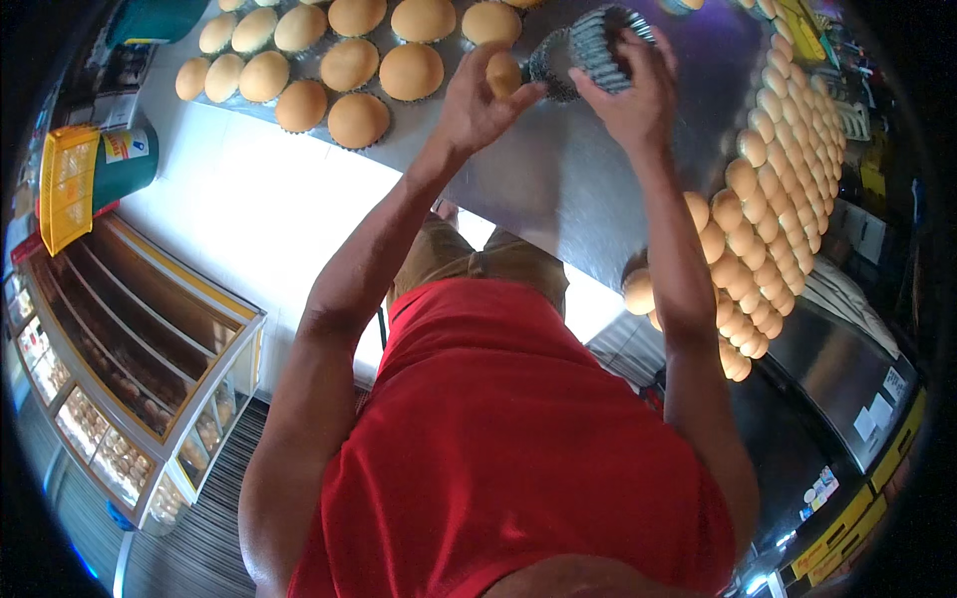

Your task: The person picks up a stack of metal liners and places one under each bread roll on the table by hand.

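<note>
My left hand is at the far part of the metal table, its fingers curled round a small golden bun. To the right of it, my right hand grips a stack of fluted metal baking tins, tilted toward the left. Another fluted tin shows between the two hands, beside the stack; whether the two touch I cannot tell. Several round golden buns sit left of my left hand, some with fluted tin rims showing beneath them.
Beyond my right forearm, a large spread of buns covers the table's right side. A glass display case stands at lower left, below a yellow crate and a green bin. Yellow crates are at lower right.
</note>
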`<action>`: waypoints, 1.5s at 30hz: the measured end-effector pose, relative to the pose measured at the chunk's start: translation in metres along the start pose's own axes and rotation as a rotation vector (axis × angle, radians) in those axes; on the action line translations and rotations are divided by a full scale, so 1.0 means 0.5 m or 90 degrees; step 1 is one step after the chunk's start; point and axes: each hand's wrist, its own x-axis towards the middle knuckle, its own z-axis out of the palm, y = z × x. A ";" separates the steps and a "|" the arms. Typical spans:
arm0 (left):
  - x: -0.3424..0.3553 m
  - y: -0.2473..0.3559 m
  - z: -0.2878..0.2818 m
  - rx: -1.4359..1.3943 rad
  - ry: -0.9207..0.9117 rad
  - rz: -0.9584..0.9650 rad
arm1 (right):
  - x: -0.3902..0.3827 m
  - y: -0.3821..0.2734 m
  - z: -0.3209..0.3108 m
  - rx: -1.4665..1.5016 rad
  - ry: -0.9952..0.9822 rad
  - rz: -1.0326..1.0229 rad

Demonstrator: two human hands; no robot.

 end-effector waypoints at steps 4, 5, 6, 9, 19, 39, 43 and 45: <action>-0.060 -0.075 -0.020 0.219 0.070 0.110 | -0.048 0.023 0.095 -0.043 -0.111 0.007; -0.068 -0.082 -0.014 0.233 0.078 0.143 | -0.046 0.020 0.095 -0.044 -0.121 0.005; -0.082 -0.089 -0.010 0.177 0.054 0.080 | -0.045 0.016 0.093 -0.056 -0.137 0.030; -0.128 -0.111 0.012 0.121 -0.031 -0.010 | -0.023 0.019 0.075 0.048 -0.048 0.009; -0.199 -0.182 0.091 0.177 -0.008 -0.024 | -0.025 -0.009 0.025 0.069 -0.342 0.121; -0.363 -0.043 -0.072 -0.069 -0.004 0.094 | -0.088 -0.267 -0.092 0.621 -0.408 0.180; -0.401 0.018 -0.300 -0.082 0.139 0.111 | 0.040 -0.469 0.002 0.582 -0.345 -0.066; -0.423 0.067 -0.420 -0.145 0.222 0.111 | 0.106 -0.577 0.073 0.665 -0.285 -0.061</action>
